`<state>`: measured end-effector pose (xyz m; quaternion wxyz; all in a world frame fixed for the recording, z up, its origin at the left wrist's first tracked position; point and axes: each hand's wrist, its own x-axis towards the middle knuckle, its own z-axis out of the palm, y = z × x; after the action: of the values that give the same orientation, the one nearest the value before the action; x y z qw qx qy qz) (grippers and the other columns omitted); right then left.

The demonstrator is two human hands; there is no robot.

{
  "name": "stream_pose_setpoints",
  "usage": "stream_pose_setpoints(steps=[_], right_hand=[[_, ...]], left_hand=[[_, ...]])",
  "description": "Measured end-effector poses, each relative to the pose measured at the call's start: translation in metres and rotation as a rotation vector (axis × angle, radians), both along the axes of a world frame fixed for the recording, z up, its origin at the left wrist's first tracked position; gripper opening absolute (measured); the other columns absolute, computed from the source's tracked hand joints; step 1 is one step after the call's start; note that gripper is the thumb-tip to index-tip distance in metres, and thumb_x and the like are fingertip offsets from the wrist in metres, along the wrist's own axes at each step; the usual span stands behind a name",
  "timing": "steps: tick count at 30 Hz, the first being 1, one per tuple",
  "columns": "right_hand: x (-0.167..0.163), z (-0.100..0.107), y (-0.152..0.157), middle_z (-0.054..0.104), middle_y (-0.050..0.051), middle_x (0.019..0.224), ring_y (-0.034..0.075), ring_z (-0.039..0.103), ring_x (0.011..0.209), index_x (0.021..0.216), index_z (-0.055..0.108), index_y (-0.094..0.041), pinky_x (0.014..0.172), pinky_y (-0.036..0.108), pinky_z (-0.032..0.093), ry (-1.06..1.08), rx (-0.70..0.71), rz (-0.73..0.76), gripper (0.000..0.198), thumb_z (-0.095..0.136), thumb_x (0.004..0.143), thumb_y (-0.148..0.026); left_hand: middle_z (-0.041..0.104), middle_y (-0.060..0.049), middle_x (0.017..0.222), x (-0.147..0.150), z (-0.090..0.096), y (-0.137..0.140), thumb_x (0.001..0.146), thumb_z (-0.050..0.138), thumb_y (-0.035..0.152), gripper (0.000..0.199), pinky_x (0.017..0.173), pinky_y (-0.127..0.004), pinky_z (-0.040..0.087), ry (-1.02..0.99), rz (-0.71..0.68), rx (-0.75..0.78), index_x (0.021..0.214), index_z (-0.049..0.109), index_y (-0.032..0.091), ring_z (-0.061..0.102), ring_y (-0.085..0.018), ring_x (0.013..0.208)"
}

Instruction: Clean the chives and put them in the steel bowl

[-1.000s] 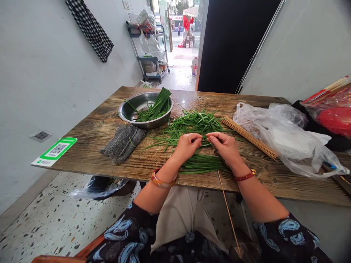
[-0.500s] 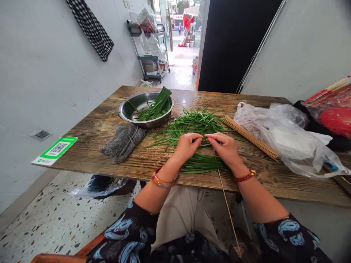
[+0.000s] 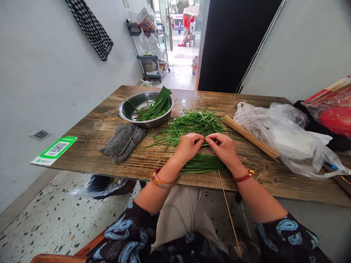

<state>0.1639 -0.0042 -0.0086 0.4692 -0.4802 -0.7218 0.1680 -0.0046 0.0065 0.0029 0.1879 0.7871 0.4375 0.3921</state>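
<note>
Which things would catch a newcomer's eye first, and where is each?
Likely the left hand and right hand, fingertips pinched close together at the middle, in front of a heap of green leaves. Left of it sits a steel bowl holding more leaves. On the near left corner of the table, a green card stands out.

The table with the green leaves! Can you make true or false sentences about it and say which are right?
1. The metal bowl has green leaves in it. True.
2. The grey cloth is inside the bowl. False: the grey cloth lies on the table, outside the bowl.
3. The left hand and right hand are close together. True.
4. The right hand holds the stick bundle. False: the stick bundle lies on the table.
5. A leaf pile lies between the bowl and the stick bundle. True.
</note>
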Motion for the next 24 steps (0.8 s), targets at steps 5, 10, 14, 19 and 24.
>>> stream_pose_setpoints(steps=[5,10,14,19,24], right_hand=[[0.002,0.003,0.000,0.071,0.004,0.078,0.017,0.060,0.067,0.079,0.071,-0.021,0.064,0.030,0.045,0.033,-0.017,-0.028,0.020,0.058,0.085,-0.035],[0.008,0.001,0.003,0.070,0.003,0.074,0.016,0.059,0.064,0.079,0.071,-0.019,0.061,0.029,0.043,0.146,-0.089,-0.089,0.021,0.060,0.083,-0.037],[0.012,-0.003,0.007,0.071,0.004,0.073,0.017,0.060,0.065,0.079,0.070,-0.018,0.063,0.029,0.044,0.255,-0.171,-0.050,0.024,0.062,0.081,-0.040],[0.011,-0.004,0.008,0.071,0.003,0.071,0.017,0.061,0.065,0.079,0.070,-0.018,0.064,0.030,0.046,0.347,-0.240,-0.047,0.028,0.064,0.078,-0.045],[0.010,-0.002,0.007,0.070,0.003,0.070,0.017,0.060,0.064,0.078,0.069,-0.018,0.063,0.030,0.045,0.371,-0.267,-0.039,0.027,0.066,0.076,-0.044]], left_hand=[[0.072,-0.005,0.090,-0.001,0.002,-0.002,0.082,0.061,0.017,0.015,0.081,-0.030,0.050,-0.019,0.015,-0.041,0.094,0.070,0.018,0.065,-0.017,0.086],[0.070,-0.005,0.097,-0.003,0.003,-0.001,0.077,0.066,0.013,0.027,0.086,-0.032,0.048,0.001,0.070,-0.011,0.103,0.067,0.018,0.063,-0.019,0.092],[0.067,-0.003,0.086,-0.005,0.003,0.001,0.080,0.065,0.017,0.017,0.075,-0.028,0.046,-0.017,0.114,0.018,0.097,0.070,0.019,0.059,-0.016,0.080],[0.063,-0.001,0.075,-0.006,0.003,0.002,0.082,0.065,0.019,0.011,0.065,-0.026,0.042,-0.016,0.118,0.033,0.091,0.072,0.020,0.054,-0.013,0.069],[0.063,-0.002,0.076,-0.006,0.004,0.002,0.083,0.063,0.020,0.011,0.069,-0.026,0.043,-0.022,0.102,0.046,0.089,0.072,0.019,0.056,-0.014,0.073]])
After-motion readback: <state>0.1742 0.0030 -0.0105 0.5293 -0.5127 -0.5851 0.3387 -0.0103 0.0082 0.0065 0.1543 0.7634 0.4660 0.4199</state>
